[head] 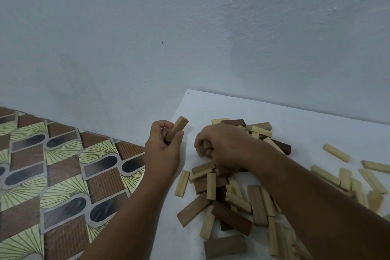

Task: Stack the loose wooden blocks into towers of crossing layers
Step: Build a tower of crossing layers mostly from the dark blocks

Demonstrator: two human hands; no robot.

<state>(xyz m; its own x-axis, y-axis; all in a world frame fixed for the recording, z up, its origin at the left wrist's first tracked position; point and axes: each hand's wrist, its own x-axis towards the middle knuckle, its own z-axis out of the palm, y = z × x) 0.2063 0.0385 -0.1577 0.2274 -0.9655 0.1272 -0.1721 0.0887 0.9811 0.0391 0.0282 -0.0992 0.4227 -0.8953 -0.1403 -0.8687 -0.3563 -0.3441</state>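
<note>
**Meanwhile, both hands full over the scattered blocks**

Behind everything stands a pale blue wall (190, 27), with patterned floor tiles (52, 164) at left. Against it sits the white bench (306, 129), carrying a loose heap of wooden blocks (228, 200) (light and dark mixed, none stacked). On the pile's far side, the right hand (221, 145) curls round a block whose end barely shows. Just beside it, the left hand (163, 150) grips a pale block (178, 129), tilted upward above the bench edge.
</note>
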